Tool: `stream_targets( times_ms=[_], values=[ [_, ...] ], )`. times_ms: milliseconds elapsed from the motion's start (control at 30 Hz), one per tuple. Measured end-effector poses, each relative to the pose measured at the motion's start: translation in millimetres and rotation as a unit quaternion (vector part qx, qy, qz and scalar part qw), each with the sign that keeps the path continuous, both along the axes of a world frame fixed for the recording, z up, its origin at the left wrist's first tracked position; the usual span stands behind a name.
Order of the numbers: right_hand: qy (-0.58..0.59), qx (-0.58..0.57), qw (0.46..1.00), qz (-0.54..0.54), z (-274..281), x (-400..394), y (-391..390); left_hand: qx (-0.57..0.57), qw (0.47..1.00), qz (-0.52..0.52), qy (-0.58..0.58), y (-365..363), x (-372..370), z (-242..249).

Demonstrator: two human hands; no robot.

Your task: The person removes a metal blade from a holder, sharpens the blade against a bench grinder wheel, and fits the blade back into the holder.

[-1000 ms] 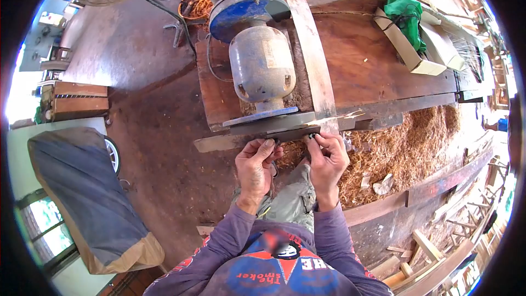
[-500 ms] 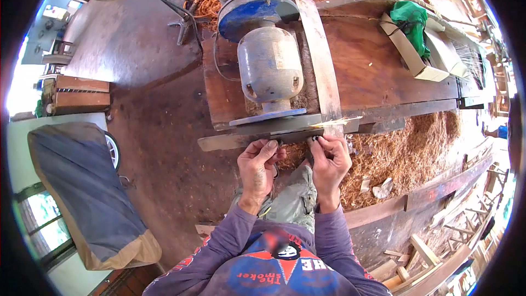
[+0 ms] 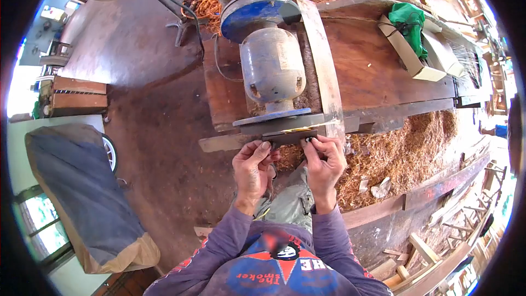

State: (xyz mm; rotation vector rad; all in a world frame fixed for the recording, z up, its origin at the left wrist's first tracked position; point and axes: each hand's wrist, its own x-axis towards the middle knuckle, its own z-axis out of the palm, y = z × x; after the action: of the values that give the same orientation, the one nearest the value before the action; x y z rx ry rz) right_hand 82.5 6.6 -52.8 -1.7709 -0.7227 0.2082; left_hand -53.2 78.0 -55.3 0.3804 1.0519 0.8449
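Note:
A flat dark metal blade (image 3: 291, 138) is held level against the edge of the near grinding wheel (image 3: 257, 127) of a bench grinder (image 3: 272, 68). Yellow sparks (image 3: 300, 129) streak along the line where the two meet. My left hand (image 3: 251, 171) pinches the blade's left end between thumb and curled fingers. At the right end, my right hand (image 3: 324, 163) grips it the same way, a small black piece showing at the fingertips. Both hands stay just on my side of the wheel.
The grinder stands on a wooden bench (image 3: 361, 66), beside a long plank (image 3: 323, 60). A box (image 3: 408, 57) with green cloth lies farther right. Wood shavings (image 3: 400, 148) heap below the bench's front edge. A covered machine (image 3: 82, 186) stands at left.
Both hands have shifted slightly left with the blade. The sparks, earlier by the right end over the plank, now run along the middle of the blade.

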Motion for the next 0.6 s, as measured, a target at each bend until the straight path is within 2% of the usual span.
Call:
stream_targets(
  times_ms=[300,600],
  values=[
    [0.013,-0.013,1.0,0.011,4,-9,4,0.011,1.0,-0.007,-0.011,3,-11,-7],
    [-0.022,-0.009,0.999,0.031,3,-15,7,0.007,1.0,0.013,-0.028,6,-19,-12]
  ],
)
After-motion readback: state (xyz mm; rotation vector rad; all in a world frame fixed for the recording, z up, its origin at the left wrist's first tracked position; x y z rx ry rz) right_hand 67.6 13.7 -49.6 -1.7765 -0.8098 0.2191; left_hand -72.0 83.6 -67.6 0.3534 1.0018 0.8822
